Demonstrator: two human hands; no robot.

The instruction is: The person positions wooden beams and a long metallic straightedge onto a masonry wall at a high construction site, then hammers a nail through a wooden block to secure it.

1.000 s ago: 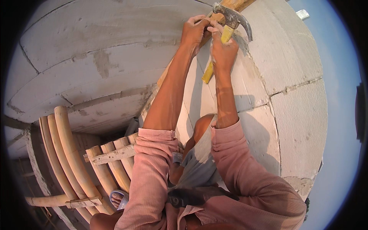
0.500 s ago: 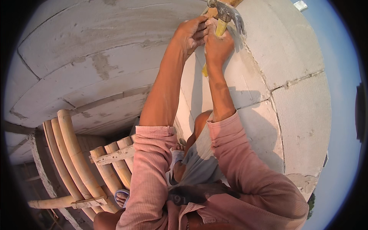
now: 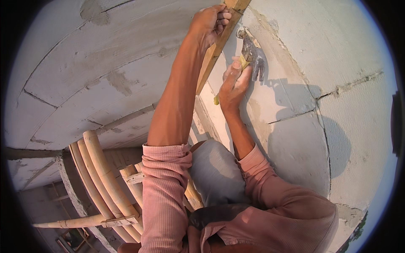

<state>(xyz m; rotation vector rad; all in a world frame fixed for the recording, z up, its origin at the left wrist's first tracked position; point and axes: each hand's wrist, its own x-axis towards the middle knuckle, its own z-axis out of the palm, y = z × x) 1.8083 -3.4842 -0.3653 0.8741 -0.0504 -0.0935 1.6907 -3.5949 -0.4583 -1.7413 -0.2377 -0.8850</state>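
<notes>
Pale block walls (image 3: 291, 147) were seen behind the work, with bamboo poles (image 3: 99, 168) at the lower left. Both hands were raised and held apart: the left hand (image 3: 209, 25) was curled against a wooden board (image 3: 214, 52) near its upper end, and whether anything was pinched there could not be told; the right hand (image 3: 233, 86) was wrapped around a hammer (image 3: 252, 54), just beside the board's right edge. From its metal head, the hammer was judged stiff, sturdy and top-heavy. Its yellow handle (image 3: 244, 63), gripped close under the head for control, seemed better taken lower for leverage; dust might have made it slippery.
</notes>
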